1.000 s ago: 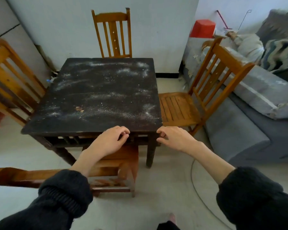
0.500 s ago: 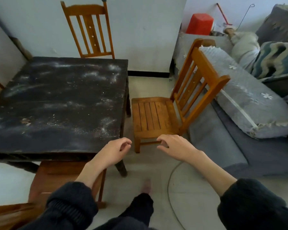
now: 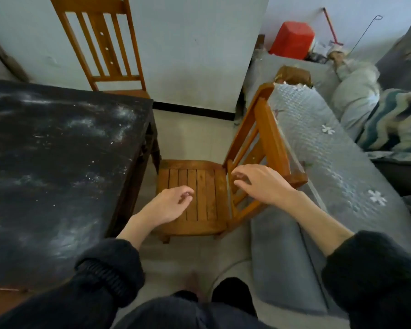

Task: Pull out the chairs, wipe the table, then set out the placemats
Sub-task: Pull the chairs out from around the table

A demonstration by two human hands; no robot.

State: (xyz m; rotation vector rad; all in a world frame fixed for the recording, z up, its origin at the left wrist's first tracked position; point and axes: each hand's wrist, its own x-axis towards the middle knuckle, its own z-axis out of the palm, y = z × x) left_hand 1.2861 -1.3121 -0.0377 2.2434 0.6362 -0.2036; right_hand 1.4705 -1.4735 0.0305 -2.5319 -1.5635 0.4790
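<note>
At centre frame: chair [image 3: 195, 193], low, slatted wooden seat, back rail toward the right. It stands just beside the table's right edge, its back close against the sofa [image 3: 323, 162]. Whether the back touches the sofa cover cannot be told.

Left half of frame: table [image 3: 57, 162], dark top, streaked and speckled with white dust. Not yet wiped. No cloth and no placemats in view.

Upper left: second chair [image 3: 100, 43], upright, at the table's far side near the wall.

Hands:
- Left hand [image 3: 169, 205], over the seat's front left part, fingers loosely curled, thumb near fingertips, holding nothing.
- Right hand [image 3: 261, 184], over the back rail's near end, fingers spread and bent, holding nothing. Contact with the rail cannot be told.

Other items: red bin [image 3: 292, 40] at upper right; patterned blanket [image 3: 399, 122] at far right; person's legs at bottom centre, close to the chair's front.

Step in hand, as judged: reaching to take the chair at centre and draw it clear of the table.

Risks from here:
- Little room on the right. Pulled that way, the chair would jam against the sofa or snag its cover.
- A one-sided hold on the back rail could tip the light chair instead of sliding it.
- Drawn toward the bottom of the frame, its legs may strike the person's feet.
- A sleeve brushing the tabletop would smear the dust.
</note>
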